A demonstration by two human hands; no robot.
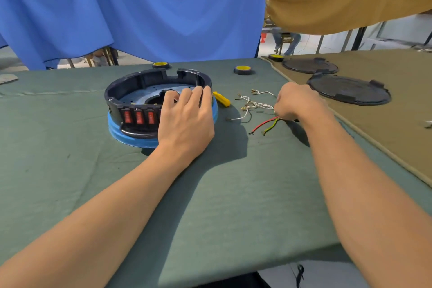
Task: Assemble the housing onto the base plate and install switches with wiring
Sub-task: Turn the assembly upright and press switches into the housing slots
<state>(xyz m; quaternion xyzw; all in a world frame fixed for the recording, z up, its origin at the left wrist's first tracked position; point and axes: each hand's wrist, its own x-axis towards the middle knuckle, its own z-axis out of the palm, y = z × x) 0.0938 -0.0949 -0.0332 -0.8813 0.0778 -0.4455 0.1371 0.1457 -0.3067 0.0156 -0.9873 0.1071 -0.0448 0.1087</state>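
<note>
**A:** where's the housing [140, 79] at?

**B:** sitting on the blue base plate [121, 134], toward the worktop's [222, 194] far edge, red switches [139, 117] facing the near edge. Left hand [187, 121] just lies loose over its rim, not gripping.

**A:** right hand [295, 100]?

**B:** curled round the wires [266, 124], just right of a yellow screwdriver [222, 99].

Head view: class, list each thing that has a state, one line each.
housing: seated on the base plate
switches: three show, fitted in the housing front
left hand: resting on the housing rim
right hand: gripping the coloured wires
white wires: loose on the cloth
screwdriver: lying beside the base plate
</note>
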